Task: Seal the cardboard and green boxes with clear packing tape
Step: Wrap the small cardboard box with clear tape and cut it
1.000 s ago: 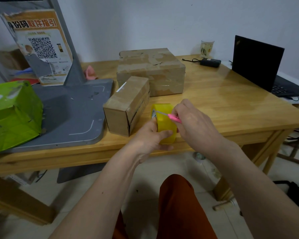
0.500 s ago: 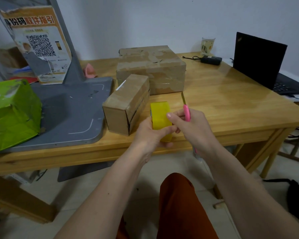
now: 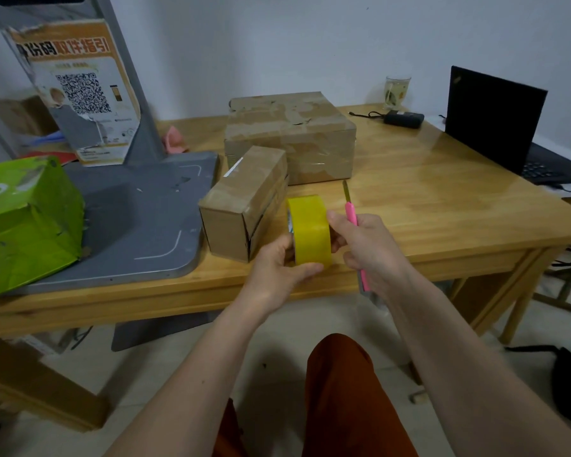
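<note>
A green box (image 3: 23,222) sat at nine o'clock on the bench (image 3: 442,209). The left hand (image 3: 277,265) gripped the tape (image 3: 310,232) beside the small box (image 3: 244,206); right hand (image 3: 373,249) fingers closed around a pink cutter (image 3: 351,216).

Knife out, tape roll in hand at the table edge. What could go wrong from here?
1. The right hand holds the pink utility knife with its blade extended while its fingers also touch the yellow tape roll; a slip could nick the left hand.
2. The roll is gripped near the table edge; if released it may fall to the floor.
3. The small cardboard box sits close by; the blade could gouge it.
</note>
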`<state>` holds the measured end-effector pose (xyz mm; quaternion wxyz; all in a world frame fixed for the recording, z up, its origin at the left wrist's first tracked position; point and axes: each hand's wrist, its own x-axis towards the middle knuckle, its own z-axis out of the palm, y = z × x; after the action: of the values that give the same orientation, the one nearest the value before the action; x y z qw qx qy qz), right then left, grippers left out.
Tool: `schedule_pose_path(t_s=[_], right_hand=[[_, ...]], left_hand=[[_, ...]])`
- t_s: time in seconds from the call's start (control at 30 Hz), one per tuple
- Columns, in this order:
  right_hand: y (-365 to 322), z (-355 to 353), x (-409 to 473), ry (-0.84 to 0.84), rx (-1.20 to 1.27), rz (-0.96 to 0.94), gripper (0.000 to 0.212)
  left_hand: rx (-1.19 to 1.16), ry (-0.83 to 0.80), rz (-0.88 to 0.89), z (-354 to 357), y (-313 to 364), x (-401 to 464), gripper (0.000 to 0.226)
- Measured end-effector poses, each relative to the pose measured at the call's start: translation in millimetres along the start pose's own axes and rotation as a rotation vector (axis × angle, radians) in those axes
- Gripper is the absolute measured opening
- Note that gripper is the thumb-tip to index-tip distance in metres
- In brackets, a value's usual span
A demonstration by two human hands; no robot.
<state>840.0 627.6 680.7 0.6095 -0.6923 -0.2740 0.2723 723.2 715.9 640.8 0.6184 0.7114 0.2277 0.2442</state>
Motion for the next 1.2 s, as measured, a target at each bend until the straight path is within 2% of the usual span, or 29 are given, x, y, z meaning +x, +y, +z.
schedule_pose_path(t_s=[0.27,0.43,0.6,0.9,1.03,1.13,1.2], right_hand=[[-2,1,-3,-0.011,0.024,0.011,0.041],[-1,-3,-4,-0.109,0.143,0.108,0.022],[-4,-1,-3,-0.066,0.185,0.162,0.008],[1,-2,0,-0.088,0.28,0.161,0.021],[4,-8,-1,-0.169,0.367,0.167,0.01],[4,-6,-2,-0.129,0.316,0.155,0.007],[3,-6,-2,-0.094,0.285,0.139,0.016]], left_hand=[[0.091,-0.057,0.079,-5,-3,1,0.043],[0.139,-0.066,0.102,-10,-5,4,0.043],[0.317,-0.015,0.155,-9,-8,6,0.041],[0.408,0.002,0.135,-10,-5,5,0.041],[0.382,0.0,0.12,-10,-6,7,0.042],[0.395,-0.01,0.114,-9,-6,6,0.043],[0.407,-0.017,0.122,-8,-5,5,0.042]])
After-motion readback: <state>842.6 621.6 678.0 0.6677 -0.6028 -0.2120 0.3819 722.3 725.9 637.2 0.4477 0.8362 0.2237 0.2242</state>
